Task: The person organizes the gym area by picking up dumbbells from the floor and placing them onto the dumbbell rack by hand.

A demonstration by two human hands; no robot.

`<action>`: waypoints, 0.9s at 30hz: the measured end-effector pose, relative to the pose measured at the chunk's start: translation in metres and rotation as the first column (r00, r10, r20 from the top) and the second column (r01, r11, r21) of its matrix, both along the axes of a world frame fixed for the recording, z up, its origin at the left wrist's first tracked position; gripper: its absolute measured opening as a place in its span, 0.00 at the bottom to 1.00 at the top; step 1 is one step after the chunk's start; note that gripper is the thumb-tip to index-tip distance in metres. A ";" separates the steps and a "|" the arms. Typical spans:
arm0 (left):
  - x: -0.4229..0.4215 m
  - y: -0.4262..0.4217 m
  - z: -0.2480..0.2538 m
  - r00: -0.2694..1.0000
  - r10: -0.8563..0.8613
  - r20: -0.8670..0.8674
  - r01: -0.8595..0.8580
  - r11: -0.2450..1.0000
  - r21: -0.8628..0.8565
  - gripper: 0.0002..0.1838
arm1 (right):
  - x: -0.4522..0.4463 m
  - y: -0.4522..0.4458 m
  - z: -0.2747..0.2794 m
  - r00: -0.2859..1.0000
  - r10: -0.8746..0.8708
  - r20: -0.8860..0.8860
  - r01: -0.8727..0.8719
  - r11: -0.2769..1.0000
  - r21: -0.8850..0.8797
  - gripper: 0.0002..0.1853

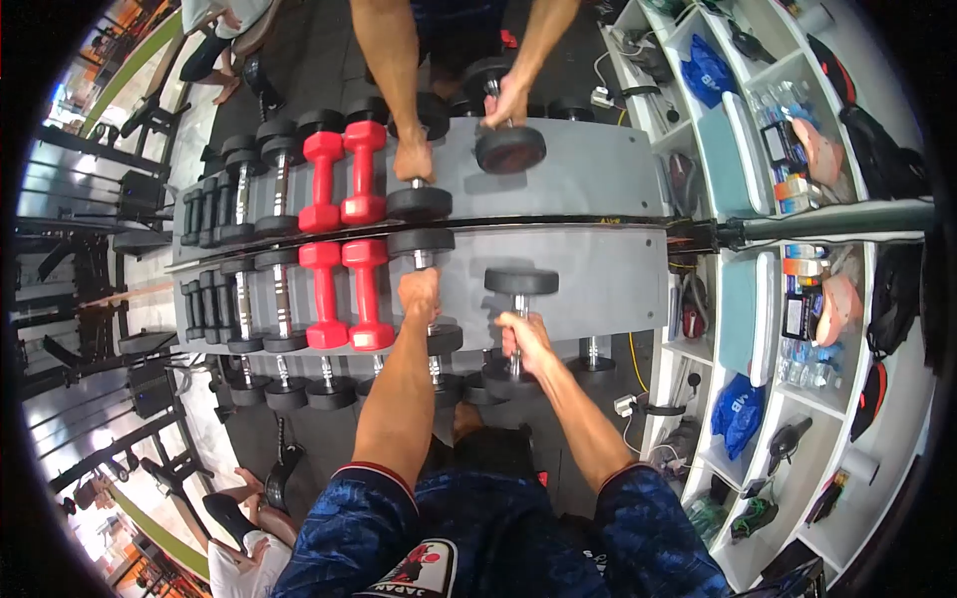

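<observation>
My left hand (418, 293) is wrapped round the chrome handle of a black round-headed dumbbell (421, 240), which lies at the mirror's foot on the grey shelf (608, 289). To its right, my right hand (525, 337) grips a second black dumbbell (521, 281); its near head reaches past the shelf's front edge. Whether this one touches the shelf I cannot tell. Just left of my left hand lie two red dumbbells, one (368, 294) close by and the other (324, 296) beyond it.
Several black dumbbells (282, 299) line the shelf's left end, with more on a lower tier (329, 392). A mirror (568, 179) behind reflects everything. White cubbies (698, 349) with bags and bottles stand right. A seated person (249, 548) is at lower left, near gym machines.
</observation>
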State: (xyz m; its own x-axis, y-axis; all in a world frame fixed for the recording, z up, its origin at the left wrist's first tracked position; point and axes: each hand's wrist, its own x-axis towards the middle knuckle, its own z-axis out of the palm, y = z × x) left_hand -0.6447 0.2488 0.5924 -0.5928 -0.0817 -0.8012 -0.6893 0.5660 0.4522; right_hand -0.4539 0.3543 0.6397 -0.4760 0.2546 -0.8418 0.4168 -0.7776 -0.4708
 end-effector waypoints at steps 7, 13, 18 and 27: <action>0.003 -0.004 -0.016 0.996 0.014 -0.087 -0.003 0.992 0.126 0.08 | 0.126 -0.042 0.010 0.995 -0.097 0.016 0.089 0.958 0.272 0.10; 0.010 -0.001 0.001 0.986 -0.014 -0.167 0.041 0.986 0.161 0.08 | 0.263 -0.100 -0.007 0.907 -0.062 0.416 -0.170 0.850 0.499 0.11; 0.011 -0.006 -0.009 0.977 -0.141 -0.162 0.187 0.928 0.324 0.13 | 0.353 -0.160 0.009 0.771 -0.093 0.630 -0.278 0.841 0.464 0.17; 0.093 -0.043 0.020 0.695 -0.683 -0.225 0.719 0.660 0.217 0.17 | 0.434 -0.296 0.015 0.635 -0.449 0.628 0.273 0.892 0.361 0.13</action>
